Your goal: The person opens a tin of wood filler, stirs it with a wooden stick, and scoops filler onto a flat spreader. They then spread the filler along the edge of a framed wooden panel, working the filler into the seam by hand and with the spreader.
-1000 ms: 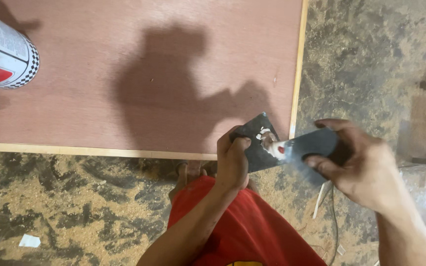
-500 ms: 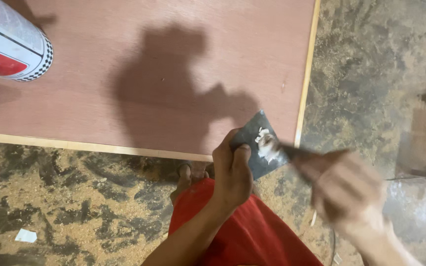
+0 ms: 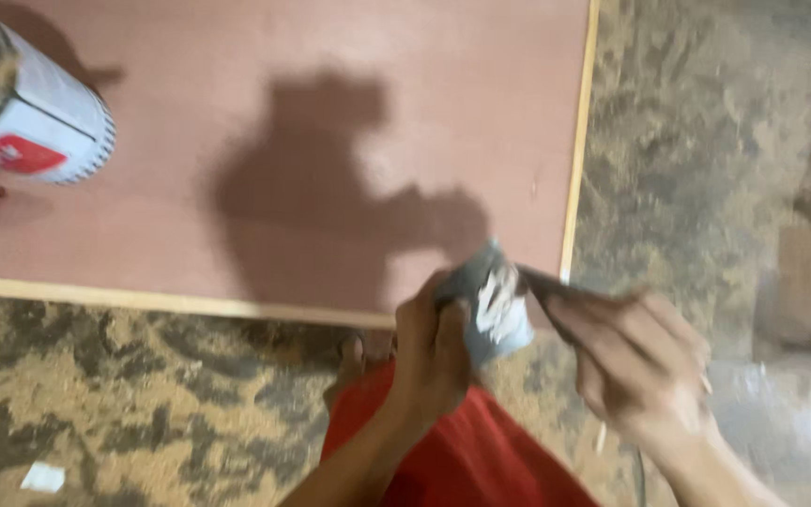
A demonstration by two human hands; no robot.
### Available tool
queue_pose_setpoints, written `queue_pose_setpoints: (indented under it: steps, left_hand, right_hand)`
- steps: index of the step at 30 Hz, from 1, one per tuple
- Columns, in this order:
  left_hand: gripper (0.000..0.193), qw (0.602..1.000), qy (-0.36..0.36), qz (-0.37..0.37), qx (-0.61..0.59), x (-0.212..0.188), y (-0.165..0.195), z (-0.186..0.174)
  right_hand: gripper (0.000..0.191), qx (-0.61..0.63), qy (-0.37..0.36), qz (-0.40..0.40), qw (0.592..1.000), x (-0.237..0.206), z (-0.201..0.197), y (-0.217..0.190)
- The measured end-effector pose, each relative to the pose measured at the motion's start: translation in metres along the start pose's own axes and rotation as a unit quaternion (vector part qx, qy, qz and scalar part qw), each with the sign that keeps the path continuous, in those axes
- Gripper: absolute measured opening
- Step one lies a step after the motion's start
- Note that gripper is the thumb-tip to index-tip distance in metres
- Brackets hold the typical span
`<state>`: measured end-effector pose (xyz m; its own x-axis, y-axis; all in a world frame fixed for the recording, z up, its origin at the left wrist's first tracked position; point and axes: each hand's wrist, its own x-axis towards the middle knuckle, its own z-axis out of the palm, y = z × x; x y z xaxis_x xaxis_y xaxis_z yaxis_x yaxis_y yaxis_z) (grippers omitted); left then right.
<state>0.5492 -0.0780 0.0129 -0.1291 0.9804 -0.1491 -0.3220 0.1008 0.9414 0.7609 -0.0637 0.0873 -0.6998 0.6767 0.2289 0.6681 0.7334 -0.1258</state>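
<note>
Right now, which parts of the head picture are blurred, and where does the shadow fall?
In the head view, the right hand and its dark flat blade are smeared by motion; the left hand with the grey scraper plate is softer; a dark, person-shaped shadow lies on the reddish-brown board.

You are wearing red clothing (image 3: 466, 460) that is filling the bottom of the view, while your left hand (image 3: 434, 352) and right hand (image 3: 645, 376) are showing bare, forearms uncovered, with no gloves, sleeves or rings visible.
</note>
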Motion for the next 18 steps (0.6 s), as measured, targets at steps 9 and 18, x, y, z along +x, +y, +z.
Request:
queue_pose_setpoints:
  steps: [9, 18]
  left_hand:
    - [0.028, 0.999, -0.008, -0.031, -0.033, 0.002, -0.006, -0.001]
    - [0.028, 0.997, -0.025, -0.046, -0.054, 0.014, 0.005, -0.001]
  right_hand:
    - [0.027, 0.008, 0.038, 0.064, 0.997, 0.05, -0.026, -0.029]
    - [0.026, 0.041, 0.045, -0.036, 0.997, 0.008, 0.006, 0.003]
